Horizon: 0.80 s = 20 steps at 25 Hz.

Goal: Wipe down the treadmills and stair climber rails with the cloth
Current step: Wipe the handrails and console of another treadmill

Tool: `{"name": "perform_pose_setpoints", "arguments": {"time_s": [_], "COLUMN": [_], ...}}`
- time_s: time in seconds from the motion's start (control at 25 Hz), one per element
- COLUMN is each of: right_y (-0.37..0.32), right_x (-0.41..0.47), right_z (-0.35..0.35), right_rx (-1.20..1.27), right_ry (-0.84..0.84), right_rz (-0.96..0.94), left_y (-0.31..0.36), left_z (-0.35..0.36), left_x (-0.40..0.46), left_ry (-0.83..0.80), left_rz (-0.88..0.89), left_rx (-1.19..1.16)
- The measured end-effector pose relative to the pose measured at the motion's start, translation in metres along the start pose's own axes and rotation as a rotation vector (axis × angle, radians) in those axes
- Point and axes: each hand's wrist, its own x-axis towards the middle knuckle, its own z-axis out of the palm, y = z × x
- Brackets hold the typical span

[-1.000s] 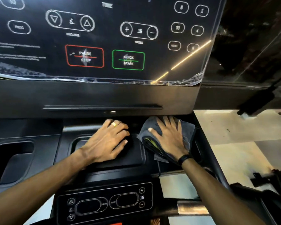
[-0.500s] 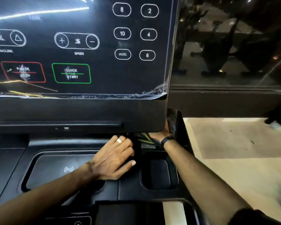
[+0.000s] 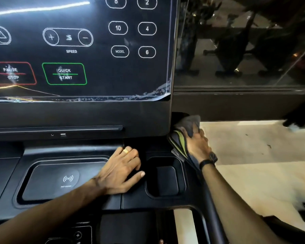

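1. Unmoved since half a second ago, the left hand lies flat on the treadmill's console tray, between the wireless charging pad and the cup holder. Its fingers are nearly straight and hold nothing; a gold ring shows on one of them. It looks like a brace for the reach, not a working hand.

2. Moved, by contrast, is the cloth: a second ago it lay spread on the tray under a flat palm, half a second ago it was tucked out of sight beneath the display panel, and now it has come out at the panel's lower right corner, bunched against the panel's side edge and the upright behind it.

3. Gripping it is the right hand, fingers curled round the grey fabric with its green-striped hem hanging below; a dark band sits on that wrist.

4. My reading: the wiping has passed from the tray to the outer right side of the console, so this end of the treadmill is nearly covered.

5. Below and right, the dark side rail runs under the right forearm; it is probably next, and no stair climber is in view.
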Motion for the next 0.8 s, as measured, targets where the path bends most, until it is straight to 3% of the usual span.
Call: {"name": "perform_pose_setpoints", "arguments": {"time_s": [0.12,0.24,0.32,0.56,0.8], "right_y": [0.015,-0.006,-0.016,0.011,0.073], "right_x": [-0.049,-0.078,-0.064,0.016,-0.055], "right_z": [0.018,0.043,0.042,0.003,0.009], "right_rx": [-0.082,-0.362,-0.384,0.082,0.205], "right_ry": [0.106,0.223,0.228,-0.019,-0.050], "right_rz": [0.181,0.148,0.100,0.085,0.213], "left_y": [0.000,-0.003,-0.004,-0.004,-0.006], "left_z": [0.004,0.009,0.009,0.006,0.004], "left_x": [0.000,0.000,0.000,0.001,0.001], "left_ry": [0.070,0.112,0.123,0.109,0.107], "left_rz": [-0.079,-0.043,-0.037,-0.049,-0.056], "left_rx": [-0.054,-0.100,-0.091,-0.061,-0.076]}}
